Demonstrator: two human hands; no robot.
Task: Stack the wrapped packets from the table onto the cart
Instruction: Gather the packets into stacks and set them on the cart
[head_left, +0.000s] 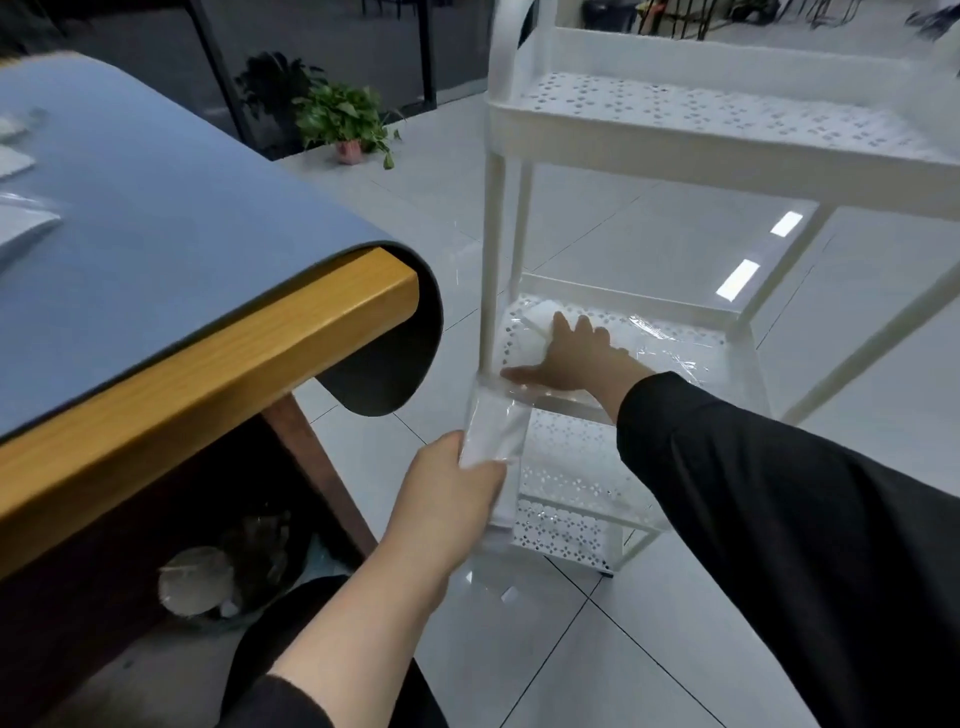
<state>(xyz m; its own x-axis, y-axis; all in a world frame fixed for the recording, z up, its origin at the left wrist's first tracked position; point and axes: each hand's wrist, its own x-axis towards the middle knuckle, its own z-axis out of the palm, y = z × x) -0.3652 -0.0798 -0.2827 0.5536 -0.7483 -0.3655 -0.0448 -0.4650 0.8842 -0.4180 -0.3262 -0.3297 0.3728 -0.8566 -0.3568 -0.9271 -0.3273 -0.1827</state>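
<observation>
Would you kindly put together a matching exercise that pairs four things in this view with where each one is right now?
Things:
1. left hand
2. right hand
3. potted plant
4. blue mat

Places:
A. on the floor beyond the table
B. grips a wrapped packet beside the cart
C. spread flat over packets on the cart's middle shelf
D. covers the table top and curls over its wooden edge

Pairs: 1-B, 2-C, 3-A, 4-D
</observation>
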